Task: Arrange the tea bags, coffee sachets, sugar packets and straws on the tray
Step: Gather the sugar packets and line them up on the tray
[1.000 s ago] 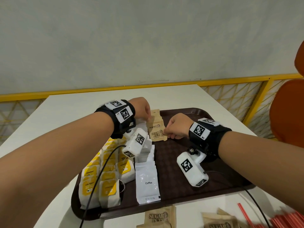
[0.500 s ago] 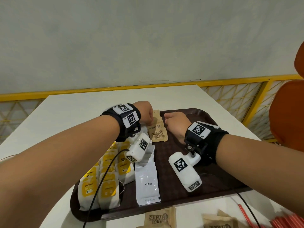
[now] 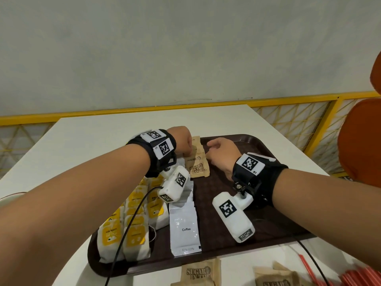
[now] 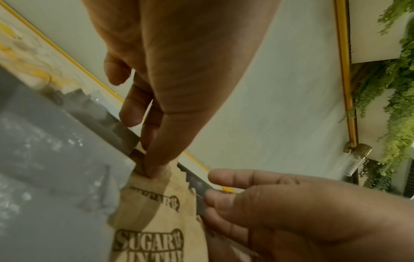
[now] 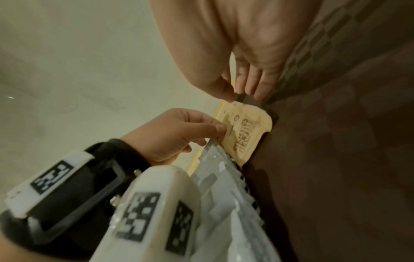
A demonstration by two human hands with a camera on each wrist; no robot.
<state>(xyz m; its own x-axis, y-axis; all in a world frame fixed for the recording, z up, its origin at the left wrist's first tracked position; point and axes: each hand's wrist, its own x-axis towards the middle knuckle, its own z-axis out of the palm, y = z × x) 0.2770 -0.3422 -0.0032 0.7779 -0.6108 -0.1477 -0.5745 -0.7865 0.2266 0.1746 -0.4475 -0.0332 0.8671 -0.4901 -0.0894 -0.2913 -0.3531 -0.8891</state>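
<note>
A short row of brown sugar packets (image 3: 198, 168) lies at the far middle of the dark brown tray (image 3: 257, 145). My left hand (image 3: 184, 141) pinches the left edge of a packet (image 4: 154, 221) with curled fingers. My right hand (image 3: 210, 149) has fairly straight fingers (image 4: 224, 177) against the row's right and far edge (image 5: 246, 131). Yellow-labelled tea bags (image 3: 132, 223) fill the tray's left side. White coffee sachets (image 3: 185, 228) lie overlapped in a column beside them. Red straws (image 3: 360, 277) lie on the table at the lower right.
More sugar packets (image 3: 200, 273) lie on the white table in front of the tray, with others (image 3: 274, 279) to their right. An orange chair (image 3: 362, 141) stands at the right. A yellow railing runs behind the table. The tray's right half shows bare surface.
My right hand has moved from the near end of the sugar row toward its far end and uncurled from a fist. My left hand stays at the row's left edge.
</note>
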